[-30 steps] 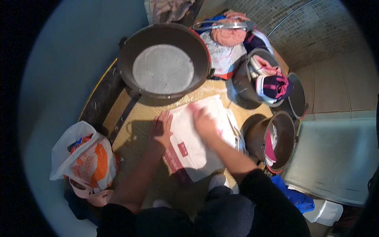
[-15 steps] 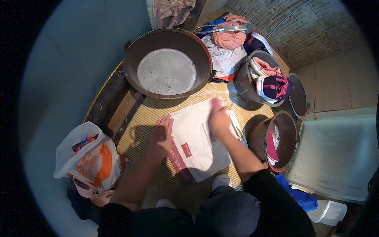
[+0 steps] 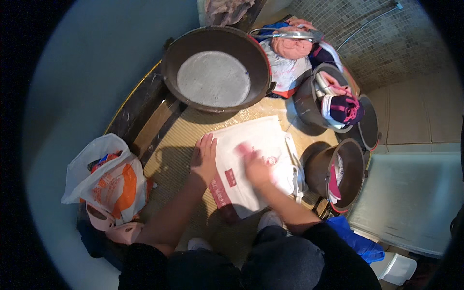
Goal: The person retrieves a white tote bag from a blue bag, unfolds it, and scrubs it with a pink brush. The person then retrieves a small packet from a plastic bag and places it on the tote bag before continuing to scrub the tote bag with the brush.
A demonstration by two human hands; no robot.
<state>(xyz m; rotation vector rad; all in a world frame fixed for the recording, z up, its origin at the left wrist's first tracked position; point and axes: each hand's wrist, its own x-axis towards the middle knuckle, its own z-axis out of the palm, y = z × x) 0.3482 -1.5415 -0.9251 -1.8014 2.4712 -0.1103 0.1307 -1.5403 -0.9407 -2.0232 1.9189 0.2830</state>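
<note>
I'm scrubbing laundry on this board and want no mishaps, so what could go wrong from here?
The white cloth hangs over the washboard's near edge, so hard rubbing from your right hand may drag it off. The left hand pins only one edge, so it could bunch. The dark bucket sits close by your right elbow and might tip.

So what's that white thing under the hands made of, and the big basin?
The white piece looks like cloth, matte and limp: it lies flat with soft wrinkles and a strap-like edge, the left hand pressing its edge. The basin seems dark plastic or metal, smooth-walled with a dull grey bottom; I can't tell which.
</note>
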